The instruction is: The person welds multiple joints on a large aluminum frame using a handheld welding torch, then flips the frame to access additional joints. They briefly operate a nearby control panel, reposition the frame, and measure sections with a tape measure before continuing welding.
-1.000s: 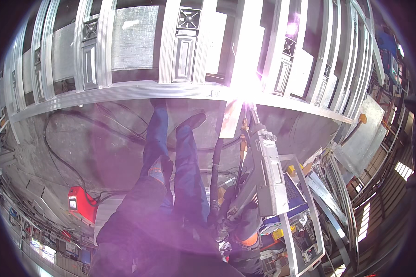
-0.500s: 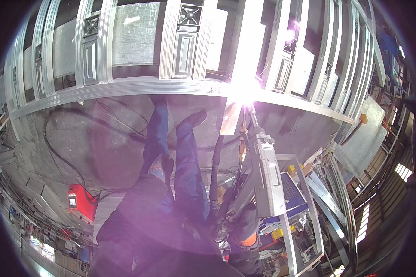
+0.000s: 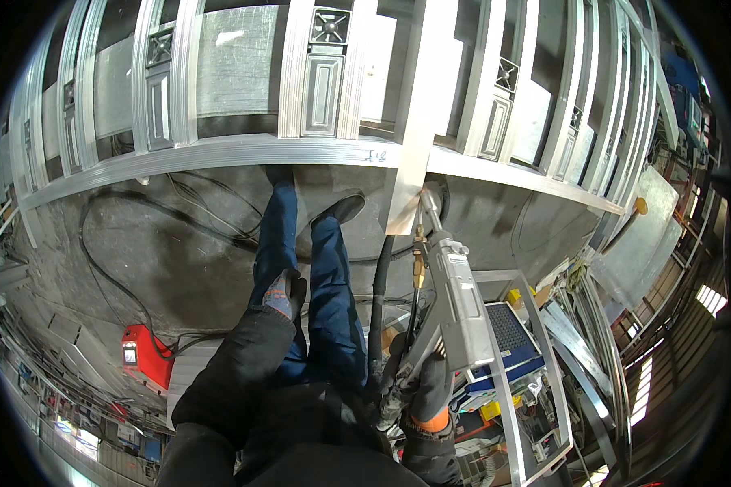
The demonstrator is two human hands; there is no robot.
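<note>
My right hand (image 3: 430,383), in a dark glove with an orange cuff, grips a grey hand-held welding gun (image 3: 460,304). The gun's nozzle points away from me, its tip close to the near end of a pale metal post (image 3: 415,154). That post crosses the bottom rail (image 3: 244,152) of a silver metal frame and sticks out past it toward me. Near my left knee, my left hand (image 3: 283,294) is gloved in grey and dark cloth; its fingers are too hidden to read. A brass fitting and cable (image 3: 419,264) run alongside the gun.
Black cables (image 3: 130,280) loop over the grey floor. On the left stands a red box-shaped machine (image 3: 147,357). To the right, a small metal frame (image 3: 508,414) stands by a blue case (image 3: 512,349), with long metal strips (image 3: 577,349) piled beyond. My feet are close to the rail.
The glaring arc where the post meets the rail has gone out, and the purple haze with it. The welding gun has drawn slightly back and left, its tip now below the rail.
</note>
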